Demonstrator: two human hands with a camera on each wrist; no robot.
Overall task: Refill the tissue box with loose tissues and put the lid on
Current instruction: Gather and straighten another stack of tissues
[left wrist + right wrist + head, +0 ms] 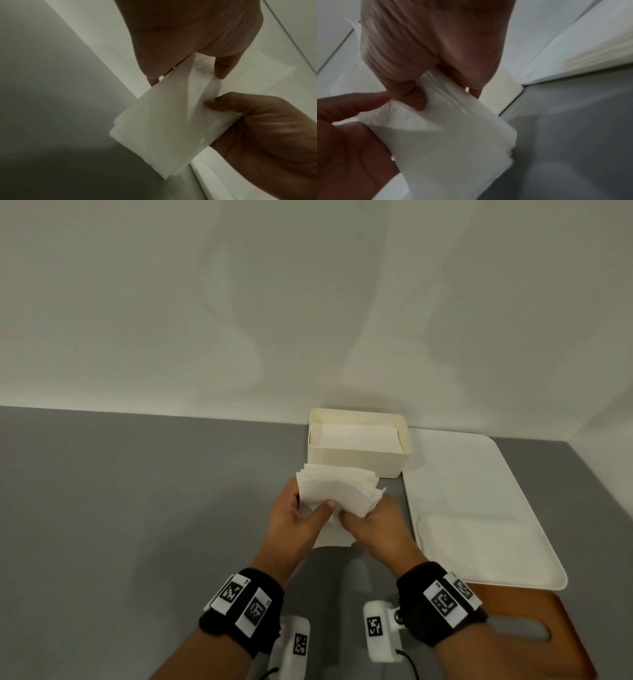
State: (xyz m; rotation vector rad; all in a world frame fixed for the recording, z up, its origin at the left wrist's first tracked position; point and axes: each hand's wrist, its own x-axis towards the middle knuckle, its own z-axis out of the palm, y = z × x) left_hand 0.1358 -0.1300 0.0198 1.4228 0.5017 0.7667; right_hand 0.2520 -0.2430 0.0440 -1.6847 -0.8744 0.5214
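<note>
Between both hands, above the grey table [137, 508], a stack of loose tissues [337, 489] is held fanned. Left hand [296, 517] and right hand [375, 520] each pinch its near edge, thumbs on top. Just beyond the grip stands the open tissue box [356, 462], partly filled. Right of the grip lies a white tray [486, 481]; nearer, an orange-brown lid [534, 611].

We wear a black band [239, 609] on the left wrist and another [442, 601] on the right, each carrying white square-patterned tags. A white camera block [380, 633] with a cable hangs under each.
</note>
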